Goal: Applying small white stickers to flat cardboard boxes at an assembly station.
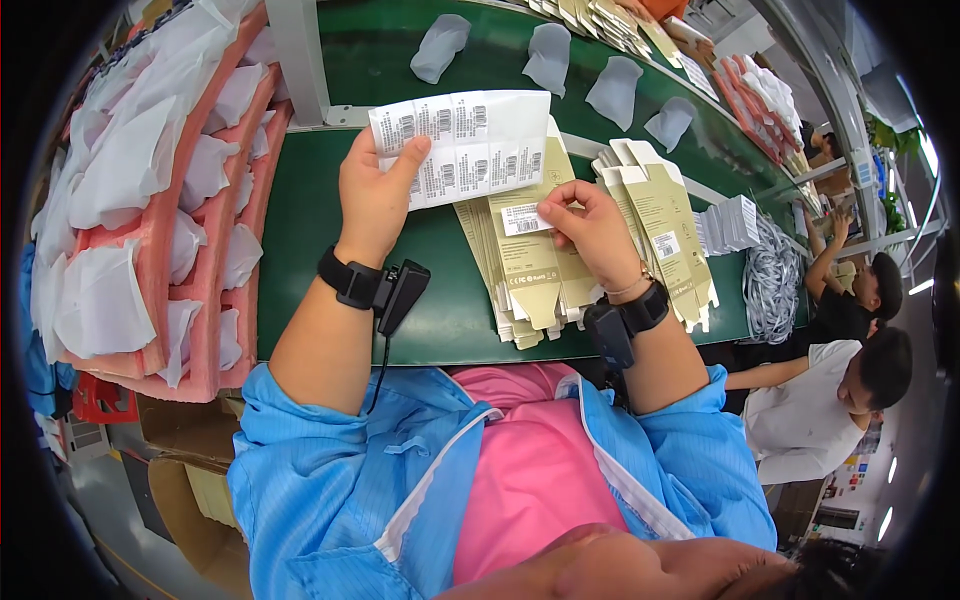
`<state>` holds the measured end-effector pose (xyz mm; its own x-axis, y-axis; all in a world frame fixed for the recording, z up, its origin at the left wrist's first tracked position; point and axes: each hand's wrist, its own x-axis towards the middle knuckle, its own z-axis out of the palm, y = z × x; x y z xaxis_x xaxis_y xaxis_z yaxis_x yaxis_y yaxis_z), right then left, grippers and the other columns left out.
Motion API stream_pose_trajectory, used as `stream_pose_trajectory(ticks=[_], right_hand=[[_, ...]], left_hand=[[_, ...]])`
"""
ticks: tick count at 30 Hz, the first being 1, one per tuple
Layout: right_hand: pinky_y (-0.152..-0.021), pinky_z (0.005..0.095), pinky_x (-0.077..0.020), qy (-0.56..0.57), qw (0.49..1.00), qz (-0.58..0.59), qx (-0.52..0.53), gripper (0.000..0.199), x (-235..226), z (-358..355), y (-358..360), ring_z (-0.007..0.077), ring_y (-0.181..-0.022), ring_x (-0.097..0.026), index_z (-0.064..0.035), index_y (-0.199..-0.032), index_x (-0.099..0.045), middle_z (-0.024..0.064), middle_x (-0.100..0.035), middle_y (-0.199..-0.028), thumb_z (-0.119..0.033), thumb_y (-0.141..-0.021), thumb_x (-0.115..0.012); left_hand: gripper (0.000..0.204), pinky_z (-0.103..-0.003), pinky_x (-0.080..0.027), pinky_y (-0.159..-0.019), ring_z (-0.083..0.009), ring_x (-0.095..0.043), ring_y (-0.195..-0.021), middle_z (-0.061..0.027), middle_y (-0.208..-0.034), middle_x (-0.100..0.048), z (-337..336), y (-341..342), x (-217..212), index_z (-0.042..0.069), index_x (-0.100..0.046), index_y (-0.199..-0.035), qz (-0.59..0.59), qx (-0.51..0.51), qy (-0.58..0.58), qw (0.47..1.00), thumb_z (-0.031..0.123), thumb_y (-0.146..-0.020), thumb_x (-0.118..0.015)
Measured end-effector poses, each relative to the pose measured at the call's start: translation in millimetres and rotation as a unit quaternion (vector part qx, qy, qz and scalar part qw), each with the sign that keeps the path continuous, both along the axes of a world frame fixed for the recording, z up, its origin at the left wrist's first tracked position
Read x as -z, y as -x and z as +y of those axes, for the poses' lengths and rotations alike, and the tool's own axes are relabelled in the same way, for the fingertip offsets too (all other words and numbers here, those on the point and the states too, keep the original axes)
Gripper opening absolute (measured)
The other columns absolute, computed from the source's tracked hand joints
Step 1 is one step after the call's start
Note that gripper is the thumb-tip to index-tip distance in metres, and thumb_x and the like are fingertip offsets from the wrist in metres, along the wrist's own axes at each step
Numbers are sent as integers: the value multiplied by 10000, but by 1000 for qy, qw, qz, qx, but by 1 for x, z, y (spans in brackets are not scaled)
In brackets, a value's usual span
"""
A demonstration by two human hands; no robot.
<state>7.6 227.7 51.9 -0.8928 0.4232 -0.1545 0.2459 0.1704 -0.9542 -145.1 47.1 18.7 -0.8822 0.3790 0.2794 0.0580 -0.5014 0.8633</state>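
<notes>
My left hand [378, 192] grips the left edge of a white sheet of barcode labels [475, 150], thumb on top, above the green bench. Between thumb and fingers of my right hand [590, 228] is one white barcode label [523, 220], separate from the sheet. That label lies over a stack of flat gold and white cartons [530, 290], close to the top one's printed face; whether it touches cannot be told. Right of this stack, a second pile of flat cartons [665, 235] shows a label on its top piece.
Pink foam trays [200, 220] with white-wrapped pieces are stacked at the left. Several translucent white pouches [613, 92] lie across the far green surface [385, 40]. To the right are small white cards [730, 222] and a bundle of grey cables [770, 280]. Other people [815, 400] are at the right.
</notes>
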Motion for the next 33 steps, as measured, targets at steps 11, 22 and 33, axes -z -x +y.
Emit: stream_pose_trajectory(ticks=[11, 22, 33], right_hand=[[-476, 154, -367, -20, 1000, -13, 6, 125, 13, -3, 5, 25, -519, -457, -55, -864, -571, -22, -547, -691, -127, -816, -662], [-579, 256, -467, -369, 927, 62, -14, 121, -3, -15, -2, 140, -618, -544, -3, -796, -593, 68, -565, -786, -61, -746, -687], [-600, 279, -450, -540, 836, 40, 87, 192, -76, 56, -73, 176, -674, -581, -10, -859, -591, 81, -572, -824, -49, -709, -704]], left_hand=[[241, -246, -488, -766, -114, -603, -874, -78, -996, -633, 0, -2, -2, -30, -550, -1055, 4, 7, -1, 1000, 85, -854, -618], [245, -261, -483, -799, -133, -601, -902, -88, -1020, -624, -4, 0, -7, -18, -541, -1066, -16, 16, -72, 997, 70, -851, -617], [240, -269, -481, -816, -147, -601, -921, -90, -1033, -622, -6, -1, -8, -4, -540, -1067, -52, 29, -130, 990, 61, -848, -614]])
